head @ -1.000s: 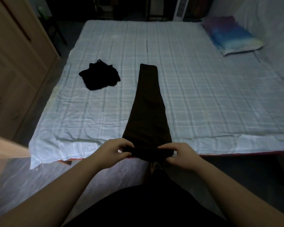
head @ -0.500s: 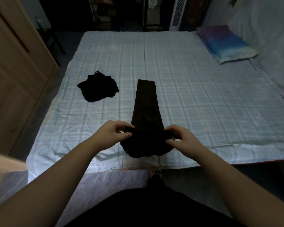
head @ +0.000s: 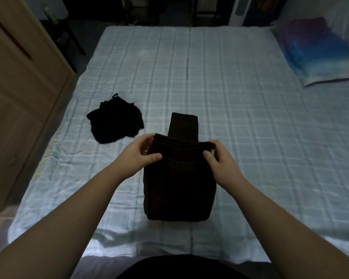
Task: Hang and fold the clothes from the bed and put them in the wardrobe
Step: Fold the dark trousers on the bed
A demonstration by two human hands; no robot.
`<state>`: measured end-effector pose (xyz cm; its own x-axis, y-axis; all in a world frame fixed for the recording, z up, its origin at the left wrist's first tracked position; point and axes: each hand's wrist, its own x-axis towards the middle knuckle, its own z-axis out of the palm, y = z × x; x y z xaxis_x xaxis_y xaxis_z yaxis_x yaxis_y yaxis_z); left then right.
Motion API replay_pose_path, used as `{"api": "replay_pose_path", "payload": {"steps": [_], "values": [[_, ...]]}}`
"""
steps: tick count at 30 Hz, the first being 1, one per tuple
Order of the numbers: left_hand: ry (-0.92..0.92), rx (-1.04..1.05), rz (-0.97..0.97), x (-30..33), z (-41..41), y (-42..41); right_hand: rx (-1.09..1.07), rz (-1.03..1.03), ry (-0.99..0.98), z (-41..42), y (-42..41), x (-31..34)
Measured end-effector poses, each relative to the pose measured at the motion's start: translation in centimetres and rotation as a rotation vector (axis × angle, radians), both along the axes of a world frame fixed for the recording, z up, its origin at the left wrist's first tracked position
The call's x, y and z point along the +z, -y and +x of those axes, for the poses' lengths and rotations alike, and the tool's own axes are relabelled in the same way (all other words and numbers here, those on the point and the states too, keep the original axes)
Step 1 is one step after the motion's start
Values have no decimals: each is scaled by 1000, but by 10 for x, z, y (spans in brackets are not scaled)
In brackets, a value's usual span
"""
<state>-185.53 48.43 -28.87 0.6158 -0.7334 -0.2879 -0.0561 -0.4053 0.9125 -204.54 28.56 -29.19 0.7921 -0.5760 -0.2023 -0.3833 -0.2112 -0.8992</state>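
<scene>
Dark brown trousers [head: 179, 184] lie lengthwise on the checked bed sheet [head: 250, 137], their near part doubled over toward the far end. My left hand [head: 138, 153] pinches the left corner of the folded-over edge. My right hand [head: 219, 158] pinches the right corner of the same edge. The narrow far end of the trousers sticks out beyond my hands. A crumpled black garment [head: 115, 121] lies on the sheet to the left, apart from both hands.
The wooden wardrobe [head: 18, 87] stands along the bed's left side. A blue and purple pillow [head: 318, 55] lies at the far right corner. A chair and dark furniture stand past the far end of the bed.
Both hands have carried the near end of the trousers away from me over the rest, so the long strip now lies doubled. The view has moved closer over the bed.
</scene>
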Motion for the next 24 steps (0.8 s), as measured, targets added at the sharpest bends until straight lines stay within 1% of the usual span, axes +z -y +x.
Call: {"api": "replay_pose_path", "payload": {"steps": [3,7,11,13,15,20,24], "values": [[-10,19,51,-18,30,38,-16,63,-35,39,35,-21],[-9,141,-5,-46,68,82,-79,158,-24,87,74,-54],[6,200,-9,-88,106,120,-165,288,-20,124,105,-92],[17,241,-6,-112,122,136,-167,349,-26,137,118,-110],[4,272,2,-141,138,153,-185,336,-47,152,131,-131],[-61,337,19,-208,175,204,-296,220,-94,198,170,-206],[-29,351,51,-260,197,231,-292,146,-126,228,194,-258]]}}
